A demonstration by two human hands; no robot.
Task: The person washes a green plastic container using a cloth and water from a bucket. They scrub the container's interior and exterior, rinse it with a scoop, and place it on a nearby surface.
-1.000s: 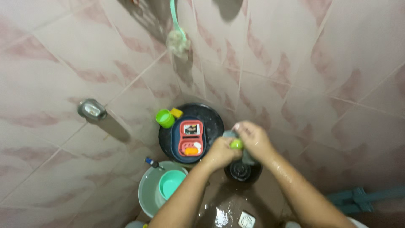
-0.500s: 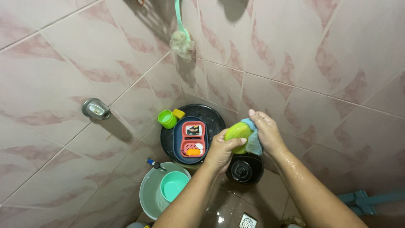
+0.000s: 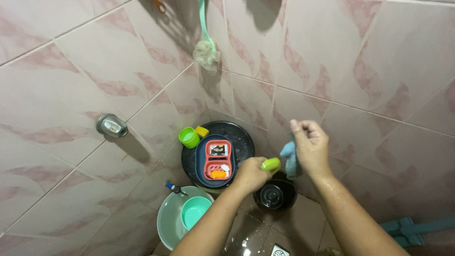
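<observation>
- Head view looks down into a tiled corner; the person's left hand (image 3: 251,174) is closed around a small yellow-green dish (image 3: 270,164), seen edge-on, with only its right end poking out of the fist.
- Just right of it, the right hand (image 3: 310,148) is raised a little higher, fingers curled shut on a blue cloth (image 3: 289,157) that hangs down from the palm.
- Cloth and dish sit just beside each other; whether they touch cannot be told.
- Below both hands stands a black pot (image 3: 274,194) on the wet floor (image 3: 256,234), its rim directly under the dish.
- Left of the left hand, a round black tray (image 3: 241,135) leans into the wall corner, carrying a dark blue plate (image 3: 201,161) with a red soap holder (image 3: 217,160) on it.
- At the tray's upper left edge sit a green cup (image 3: 189,137) and a yellow block (image 3: 201,131).
- Near the bottom edge, left of the left forearm, a pale basin (image 3: 167,223) holds a teal scoop (image 3: 194,211).
- Open air lies between the hands and the tiled wall above them; to the right only bare tiles.
- A wall tap (image 3: 112,126) juts out at left, well apart from the hands.
</observation>
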